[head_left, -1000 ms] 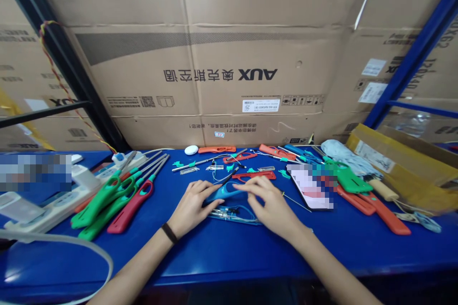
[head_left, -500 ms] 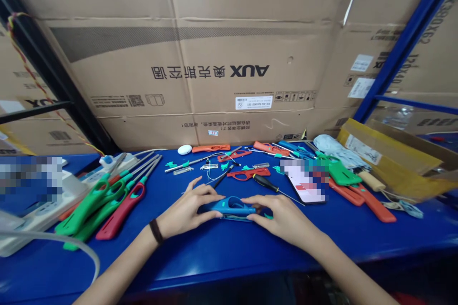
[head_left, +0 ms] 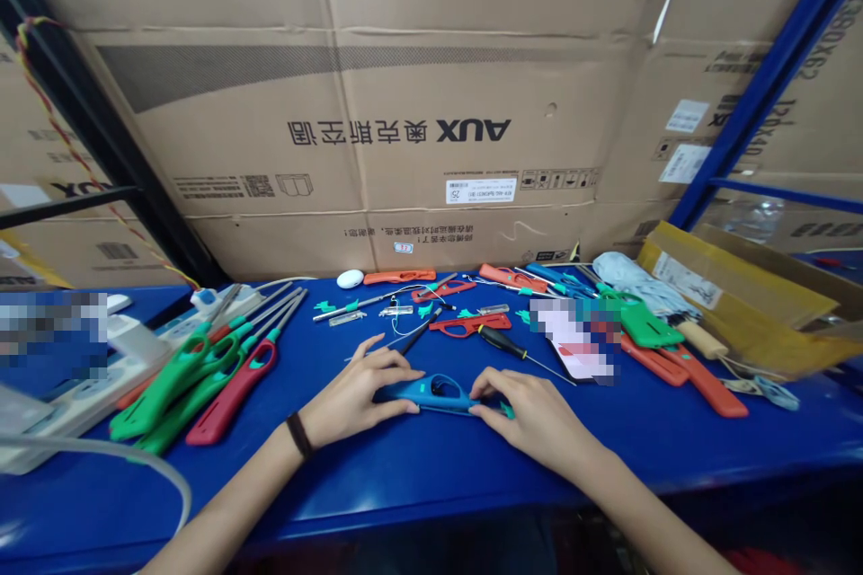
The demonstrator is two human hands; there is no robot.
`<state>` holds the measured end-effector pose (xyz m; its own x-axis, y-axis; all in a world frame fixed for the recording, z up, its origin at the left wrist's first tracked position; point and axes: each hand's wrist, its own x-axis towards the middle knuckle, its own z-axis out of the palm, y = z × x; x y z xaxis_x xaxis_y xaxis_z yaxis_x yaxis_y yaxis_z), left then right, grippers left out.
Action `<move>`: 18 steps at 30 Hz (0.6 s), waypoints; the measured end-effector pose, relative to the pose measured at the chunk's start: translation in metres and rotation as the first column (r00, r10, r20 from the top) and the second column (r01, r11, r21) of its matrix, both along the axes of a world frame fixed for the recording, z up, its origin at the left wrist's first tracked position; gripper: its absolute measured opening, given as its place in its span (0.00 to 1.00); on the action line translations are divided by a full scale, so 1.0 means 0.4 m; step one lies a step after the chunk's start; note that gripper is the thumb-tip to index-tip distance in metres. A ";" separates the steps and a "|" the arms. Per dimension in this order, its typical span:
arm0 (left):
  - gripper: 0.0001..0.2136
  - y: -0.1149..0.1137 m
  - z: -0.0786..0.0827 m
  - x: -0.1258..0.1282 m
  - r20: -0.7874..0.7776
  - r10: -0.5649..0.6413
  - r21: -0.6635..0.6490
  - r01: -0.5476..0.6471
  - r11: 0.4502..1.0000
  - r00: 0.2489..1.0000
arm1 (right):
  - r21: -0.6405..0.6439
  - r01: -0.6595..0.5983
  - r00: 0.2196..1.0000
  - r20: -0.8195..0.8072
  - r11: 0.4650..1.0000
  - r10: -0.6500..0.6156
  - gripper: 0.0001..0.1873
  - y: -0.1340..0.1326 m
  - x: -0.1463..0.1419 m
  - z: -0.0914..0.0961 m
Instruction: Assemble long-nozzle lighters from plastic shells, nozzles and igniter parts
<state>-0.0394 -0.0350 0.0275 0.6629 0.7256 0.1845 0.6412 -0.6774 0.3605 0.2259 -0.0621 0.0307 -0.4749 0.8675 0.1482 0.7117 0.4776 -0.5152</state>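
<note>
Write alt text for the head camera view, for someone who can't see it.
A left hand and a right hand hold a blue plastic utility lighter body between them on a blue workbench. Green-handled lighters, a red-handled lighter, a screwdriver and small parts lie nearby, before stacked AUX cardboard boxes.

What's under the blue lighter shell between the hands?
The left hand and right hand hold the blue lighter shell over the blue bench. A small teal part shows by the right hand; directly beneath the shell is covered.
</note>
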 end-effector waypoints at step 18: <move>0.18 -0.011 0.000 -0.067 -0.022 0.038 0.011 -0.038 0.999 0.999 | 0.103 0.004 1.000 0.025 0.995 -0.006 0.02 -0.018 0.007 -0.011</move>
<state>-0.0662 -0.0394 0.0274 0.6387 0.7486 0.1777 0.6745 -0.6559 0.3388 0.2286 -0.0695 0.0262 -0.4755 0.8506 0.2245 0.7264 0.5236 -0.4452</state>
